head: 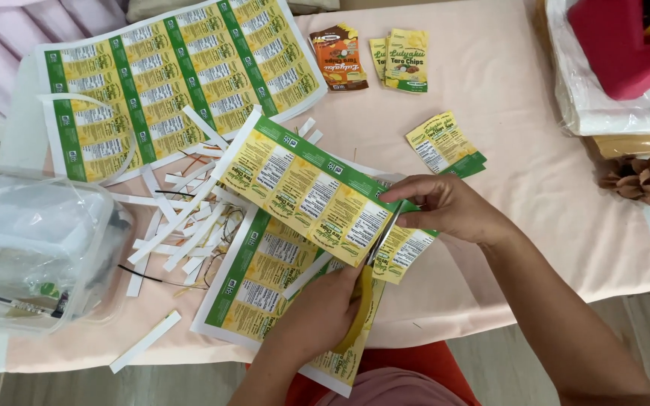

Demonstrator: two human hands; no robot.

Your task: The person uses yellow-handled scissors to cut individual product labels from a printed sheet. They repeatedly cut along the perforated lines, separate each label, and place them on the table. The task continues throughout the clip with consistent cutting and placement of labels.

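Pink-clothed table [536,188]; scissors [370,278] half hidden beneath label strip [317,192].

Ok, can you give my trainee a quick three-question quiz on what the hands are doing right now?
1. True or false: the left hand holds the yellow-handled metal scissors.
2. What does the right hand pinch? A) a white paper offcut B) the green-and-yellow printed label strip C) a brown pine cone
3. Fill in: the clear plastic tub sits at the pink-clothed table's ____ edge.
Key: 1 true; 2 B; 3 left.
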